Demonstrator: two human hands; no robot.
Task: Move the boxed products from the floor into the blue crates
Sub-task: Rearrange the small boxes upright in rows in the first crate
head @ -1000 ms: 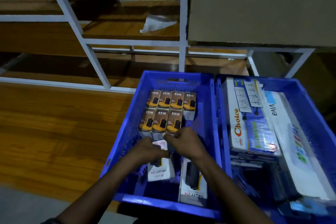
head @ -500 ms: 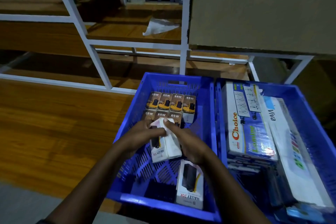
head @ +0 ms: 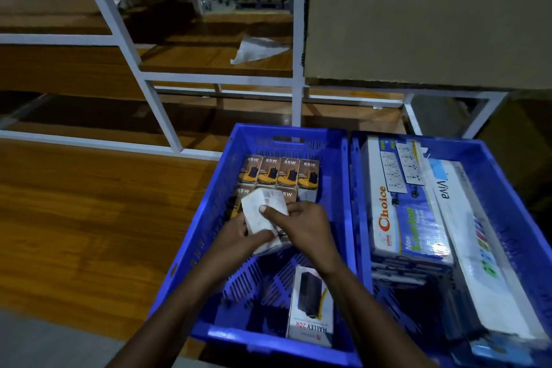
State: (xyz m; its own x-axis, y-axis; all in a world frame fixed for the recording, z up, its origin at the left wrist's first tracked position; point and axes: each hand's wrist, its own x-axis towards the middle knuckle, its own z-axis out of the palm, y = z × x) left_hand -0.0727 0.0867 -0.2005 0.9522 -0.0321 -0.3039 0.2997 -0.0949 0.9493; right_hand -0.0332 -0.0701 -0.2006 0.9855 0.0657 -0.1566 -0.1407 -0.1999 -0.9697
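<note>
Over the left blue crate [head: 336, 188], both hands hold one white product box [head: 259, 212], tilted with its labelled end up. My left hand [head: 239, 237] grips its lower left side and my right hand [head: 301, 225] grips the right side, thumb on top. Behind the box, two rows of yellow-and-black 65W boxes [head: 279, 174] stand at the crate's far end. Another white Halley 20K box [head: 310, 311] lies flat near the crate's front wall. The right blue crate [head: 507, 188] holds long Choice [head: 400, 218] and Viva [head: 466, 236] power-strip boxes.
The crates sit side by side on a wooden floor [head: 89, 218]. A white metal rack frame [head: 155, 104] with wooden shelves stands behind them. A large cardboard carton [head: 418, 15] rests on the rack above the right crate. A crumpled white sheet [head: 257, 49] lies on a shelf.
Both hands lifted the white box off the crate floor, raised it and turned it so its labelled back faces up. The second white box has stayed flat at the front.
</note>
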